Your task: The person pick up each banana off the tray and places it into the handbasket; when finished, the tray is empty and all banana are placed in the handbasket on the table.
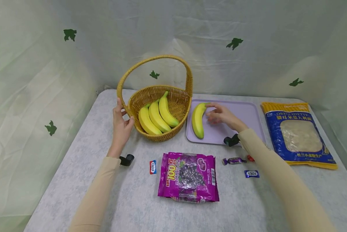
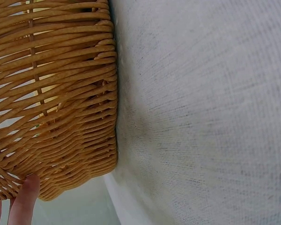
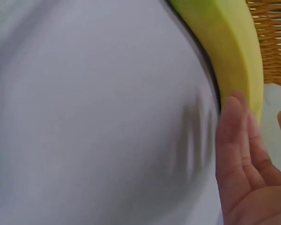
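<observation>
A wicker basket (image 1: 162, 138) with a tall arched handle holds three yellow bananas (image 1: 158, 117). My left hand (image 1: 121, 124) grips its left side where the handle meets the rim, thumb in front and fingers behind. Those fingers show against the woven wall (image 2: 70, 103) in the left wrist view. One more banana (image 1: 198, 121) lies at the left end of a lilac tray (image 1: 244, 111). My right hand (image 1: 221, 116) is over the tray, index fingertip at that banana's stem end. In the right wrist view, its extended fingers (image 3: 232, 122) overlap the banana (image 3: 234, 51), with the thumb apart.
A purple candy bag (image 1: 189, 177) lies in front of the basket. Small wrapped sweets (image 1: 234, 160) are scattered around it, some under the right forearm. A blue and yellow pasta bag (image 1: 299, 135) lies right of the tray. Pale cloth (image 1: 205, 71) hangs behind the table.
</observation>
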The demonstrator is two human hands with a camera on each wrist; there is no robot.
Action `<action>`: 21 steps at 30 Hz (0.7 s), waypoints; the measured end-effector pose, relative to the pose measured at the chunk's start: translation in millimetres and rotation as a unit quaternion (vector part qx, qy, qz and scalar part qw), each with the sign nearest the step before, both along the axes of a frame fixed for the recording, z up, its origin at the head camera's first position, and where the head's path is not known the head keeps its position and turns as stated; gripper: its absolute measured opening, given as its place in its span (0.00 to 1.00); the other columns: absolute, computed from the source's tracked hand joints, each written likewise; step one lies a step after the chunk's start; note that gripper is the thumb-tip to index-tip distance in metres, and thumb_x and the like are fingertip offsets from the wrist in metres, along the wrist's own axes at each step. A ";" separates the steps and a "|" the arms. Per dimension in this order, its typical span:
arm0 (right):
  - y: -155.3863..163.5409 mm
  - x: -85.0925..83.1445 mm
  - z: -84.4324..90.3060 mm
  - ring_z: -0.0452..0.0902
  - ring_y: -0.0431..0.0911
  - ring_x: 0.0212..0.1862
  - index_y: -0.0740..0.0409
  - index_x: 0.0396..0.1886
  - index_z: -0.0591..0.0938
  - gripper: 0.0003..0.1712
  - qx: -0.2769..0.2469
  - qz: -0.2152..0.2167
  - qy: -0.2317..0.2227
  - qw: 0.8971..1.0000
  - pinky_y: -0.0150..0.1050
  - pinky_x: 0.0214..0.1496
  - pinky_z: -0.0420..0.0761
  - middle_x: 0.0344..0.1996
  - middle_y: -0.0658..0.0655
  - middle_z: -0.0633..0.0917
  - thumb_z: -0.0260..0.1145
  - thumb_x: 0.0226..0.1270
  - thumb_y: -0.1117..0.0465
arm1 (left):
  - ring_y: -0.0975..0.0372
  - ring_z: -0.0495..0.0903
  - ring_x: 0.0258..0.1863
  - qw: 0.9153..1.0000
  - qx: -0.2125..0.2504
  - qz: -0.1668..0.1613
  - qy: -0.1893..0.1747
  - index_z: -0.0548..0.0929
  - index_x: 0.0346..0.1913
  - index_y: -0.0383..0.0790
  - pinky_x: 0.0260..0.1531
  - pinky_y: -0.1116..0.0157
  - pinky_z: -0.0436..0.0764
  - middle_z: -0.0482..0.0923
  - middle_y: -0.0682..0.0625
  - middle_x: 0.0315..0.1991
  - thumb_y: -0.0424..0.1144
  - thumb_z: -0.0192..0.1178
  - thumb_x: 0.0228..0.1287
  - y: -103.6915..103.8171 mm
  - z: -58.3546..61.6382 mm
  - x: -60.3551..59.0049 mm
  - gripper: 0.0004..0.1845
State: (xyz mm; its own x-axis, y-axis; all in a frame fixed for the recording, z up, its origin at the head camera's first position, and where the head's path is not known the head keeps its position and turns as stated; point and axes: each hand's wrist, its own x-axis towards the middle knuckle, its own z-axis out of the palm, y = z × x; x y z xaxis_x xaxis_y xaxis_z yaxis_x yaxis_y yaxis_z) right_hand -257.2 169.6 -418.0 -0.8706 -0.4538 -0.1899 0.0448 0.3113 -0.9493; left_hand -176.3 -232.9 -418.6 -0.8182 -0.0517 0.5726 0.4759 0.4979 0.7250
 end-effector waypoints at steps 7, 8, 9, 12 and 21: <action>-6.4 3.3 -3.0 0.78 0.62 0.46 0.56 0.74 0.58 0.34 0.017 0.050 -0.020 0.998 0.50 0.47 0.79 0.55 0.73 0.72 0.58 0.71 0.63 | 0.45 0.66 0.56 1.000 0.003 0.001 0.000 0.41 0.71 0.82 0.34 0.76 0.71 0.57 0.36 0.58 0.21 0.48 0.65 -0.3 -0.2 -0.4 0.52; -8.3 3.0 -3.5 0.78 0.62 0.46 0.55 0.74 0.57 0.35 0.022 0.055 -0.023 0.998 0.50 0.47 0.80 0.55 0.73 0.72 0.58 0.71 0.62 | 0.45 0.66 0.56 1.000 0.005 -0.001 0.000 0.41 0.71 0.82 0.34 0.76 0.71 0.57 0.36 0.58 0.21 0.48 0.65 -0.3 -0.2 -0.4 0.51; -10.4 2.8 -3.7 0.78 0.62 0.46 0.55 0.75 0.56 0.36 0.026 0.059 -0.024 0.998 0.50 0.46 0.80 0.54 0.73 0.72 0.58 0.71 0.62 | 0.45 0.66 0.56 1.000 0.006 -0.002 0.000 0.41 0.71 0.82 0.34 0.76 0.71 0.57 0.36 0.58 0.21 0.48 0.65 -0.4 -0.5 -0.6 0.51; -17.5 2.7 -3.4 0.79 0.60 0.44 0.53 0.76 0.53 0.39 0.036 0.062 -0.025 0.997 0.50 0.45 0.80 0.51 0.72 0.73 0.60 0.70 0.61 | 0.44 0.65 0.56 1.000 0.006 -0.003 0.000 0.41 0.71 0.82 0.34 0.75 0.71 0.57 0.37 0.58 0.21 0.48 0.65 -0.4 -1.0 -1.1 0.51; -35.9 3.5 -1.6 0.77 0.56 0.38 0.49 0.76 0.54 0.41 0.083 0.043 0.005 0.996 0.48 0.41 0.81 0.44 0.68 0.74 0.62 0.68 0.57 | 0.44 0.66 0.55 1.000 0.001 0.006 -0.006 0.41 0.71 0.82 0.35 0.76 0.71 0.56 0.35 0.58 0.22 0.49 0.64 0.2 -0.7 -0.1 0.51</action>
